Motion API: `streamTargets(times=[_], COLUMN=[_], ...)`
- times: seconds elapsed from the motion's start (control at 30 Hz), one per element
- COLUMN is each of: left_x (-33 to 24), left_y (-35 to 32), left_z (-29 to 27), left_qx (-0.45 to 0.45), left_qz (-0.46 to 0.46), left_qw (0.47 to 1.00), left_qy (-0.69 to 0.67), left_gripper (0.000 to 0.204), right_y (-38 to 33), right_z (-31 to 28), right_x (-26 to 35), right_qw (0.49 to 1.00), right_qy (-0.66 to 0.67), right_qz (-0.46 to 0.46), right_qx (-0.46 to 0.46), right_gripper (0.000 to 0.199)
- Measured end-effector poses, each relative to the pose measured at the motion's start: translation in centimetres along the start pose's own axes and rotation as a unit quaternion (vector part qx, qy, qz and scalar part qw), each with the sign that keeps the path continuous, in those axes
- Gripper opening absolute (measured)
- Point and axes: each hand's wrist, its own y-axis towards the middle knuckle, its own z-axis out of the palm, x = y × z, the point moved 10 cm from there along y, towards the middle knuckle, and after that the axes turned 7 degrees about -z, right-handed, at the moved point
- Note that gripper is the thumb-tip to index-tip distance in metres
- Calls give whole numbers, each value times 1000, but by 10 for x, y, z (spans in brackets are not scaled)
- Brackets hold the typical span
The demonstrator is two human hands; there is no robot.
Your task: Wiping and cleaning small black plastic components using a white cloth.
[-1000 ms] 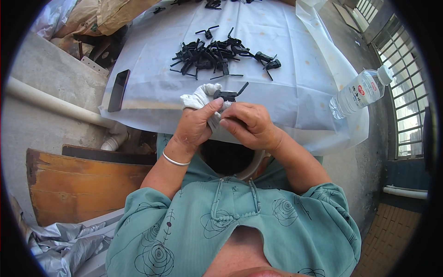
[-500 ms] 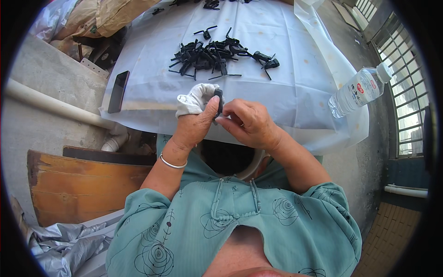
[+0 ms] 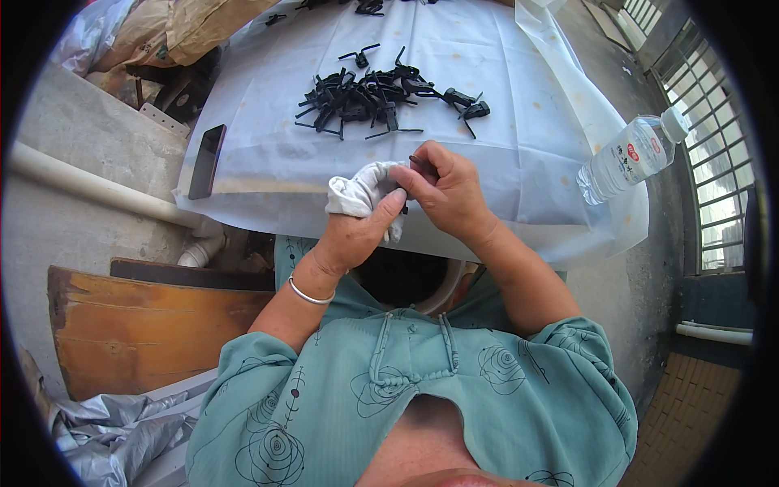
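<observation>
1. Two containers are sitting near us: a round tub [image 3: 453, 286] is showing its pale, curved rim below our hands, with an inside so dark that we cannot tell what it is holding, and a bottle [image 3: 629, 158] is resting on the right side of the table.
2. That bottle is showing clear, ribbed plastic and a white cap; we are not making out how full it is.
3. Our left hand [image 3: 357, 235] is gripping a soft, wrinkled white cloth [image 3: 357, 191], thumb pressing along its near side.
4. Our right hand [image 3: 450, 191] is meeting the cloth's right edge with thumb and fingers bent inward; we cannot tell what they are pinching.
5. Small dark bits are peeking out beside our left thumb and among our right fingers, the rest hiding from us.
6. Beyond our hands, black clips [image 3: 365, 93] are lying in a tangled heap, their thin, straight arms poking out every way.
7. Under them, a smooth, milky plastic sheet [image 3: 503, 154] is covering the table, creasing along folds.
8. A flat, dark phone [image 3: 207, 161] is lying near its left edge.
</observation>
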Motion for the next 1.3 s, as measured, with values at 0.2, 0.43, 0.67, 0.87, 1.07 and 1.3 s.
streamTargets(times=[0.2,0.43,0.67,0.87,1.07,1.3], left_x=[-4,-29,-25,-4,1,-7], left_y=[1,-8,-15,-2,3,2], left_z=[-15,-10,-15,-38,-28,1], left_qx=[-71,-144,-158,-95,-68,11], left_qz=[15,161,170,-11,-24,4], left_qw=[992,925,918,995,996,998], left_qy=[105,313,323,-38,-44,58], left_gripper=[24,27,28,26,28,26], right_y=[-7,-19,-27,-10,-5,-9], right_z=[21,40,54,26,12,19], right_x=[-7,-22,-28,-8,0,-15], right_qw=[984,984,953,970,987,976], right_qy=[75,93,219,-29,47,132], right_qz=[52,92,172,72,-17,102], right_qx=[152,125,119,231,153,141], right_gripper=[20,27,27,15,10,12])
